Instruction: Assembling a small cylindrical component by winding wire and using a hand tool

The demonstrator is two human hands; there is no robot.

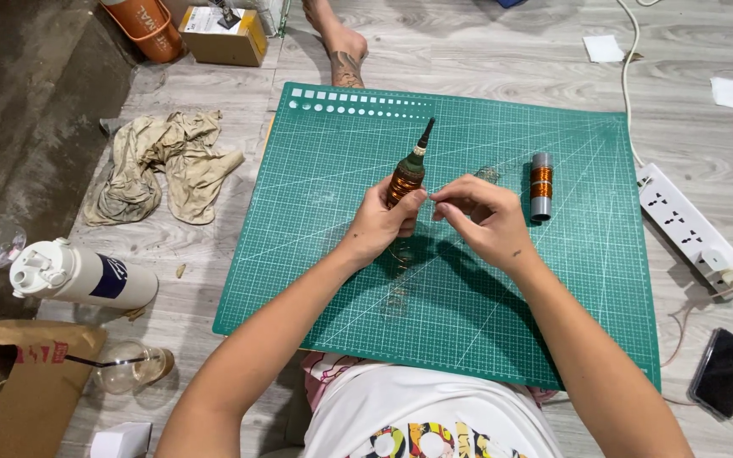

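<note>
One left hand [381, 222], closed round the lower body of a copper-wound coil tool [406, 176]. One right hand [483, 217], just beside it, fingertips pinched on a thin wire end near the coil. The tool's long axis runs near to far, black tip pointing away and slightly right, raised above one green cutting mat [468, 280]. One second grey spool with copper winding [540, 186] lies on the mat right of the hands. One white power strip [689, 225] lies off the mat's right edge.
</note>
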